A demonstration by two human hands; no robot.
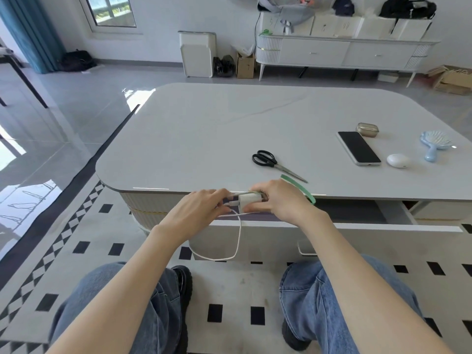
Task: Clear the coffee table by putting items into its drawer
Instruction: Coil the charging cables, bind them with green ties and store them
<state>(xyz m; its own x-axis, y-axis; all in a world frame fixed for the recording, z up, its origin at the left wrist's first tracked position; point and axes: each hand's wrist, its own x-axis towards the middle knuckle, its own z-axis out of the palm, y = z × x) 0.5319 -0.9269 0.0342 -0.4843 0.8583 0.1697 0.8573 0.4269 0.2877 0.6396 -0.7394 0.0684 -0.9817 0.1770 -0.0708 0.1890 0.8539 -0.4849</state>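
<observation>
No legible text; faint handwritten marks on white boxes (pixel 324 25) atop sideboard (pixel 314 51), unreadable.

You've free room over L half of tabletop (pixel 204 129). R side's crowded: scissors (pixel 270 160), phone (pixel 358 148), tin (pixel 367 129), earbud case (pixel 398 160), brush (pixel 435 144). Drawer (pixel 357 229) stands out, open from above; cable (pixel 238 241) loop hangs across its front.

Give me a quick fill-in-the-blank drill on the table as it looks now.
1. The white drawer under the white coffee table stands ____.
2. The right hand grips the white charger block; its ____ cable hangs looped.
3. The black-handled scissors lie to the person's ____ of the black-screened phone.
Missing: open; white; left.
</observation>
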